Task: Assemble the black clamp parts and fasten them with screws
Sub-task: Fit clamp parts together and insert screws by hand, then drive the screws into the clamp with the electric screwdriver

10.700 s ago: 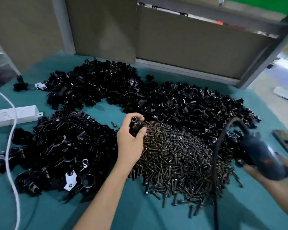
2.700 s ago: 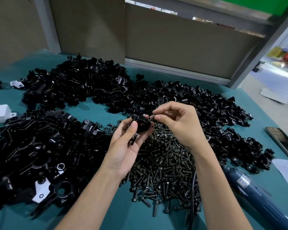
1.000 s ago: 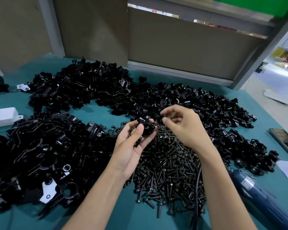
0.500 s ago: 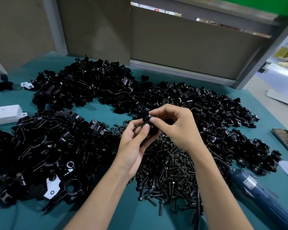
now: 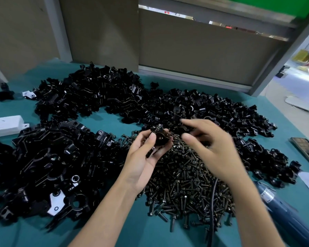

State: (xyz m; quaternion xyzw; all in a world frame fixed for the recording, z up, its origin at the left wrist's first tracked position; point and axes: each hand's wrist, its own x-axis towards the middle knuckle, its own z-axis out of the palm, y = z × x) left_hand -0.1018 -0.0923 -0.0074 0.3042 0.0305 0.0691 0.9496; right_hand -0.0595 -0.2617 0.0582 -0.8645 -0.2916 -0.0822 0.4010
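Above the screw pile (image 5: 185, 184) on the counter (image 5: 150, 234), left hand (image 5: 143, 157) grips a black clamp (image 5: 159, 139); right hand (image 5: 214, 152), blurred, fingers (image 5: 186, 123) loosely spread, holds nothing.

Bare left hand (image 5: 141, 157) and right hand (image 5: 216, 150), forearms (image 5: 103, 211) likewise bare, nails seemingly short.
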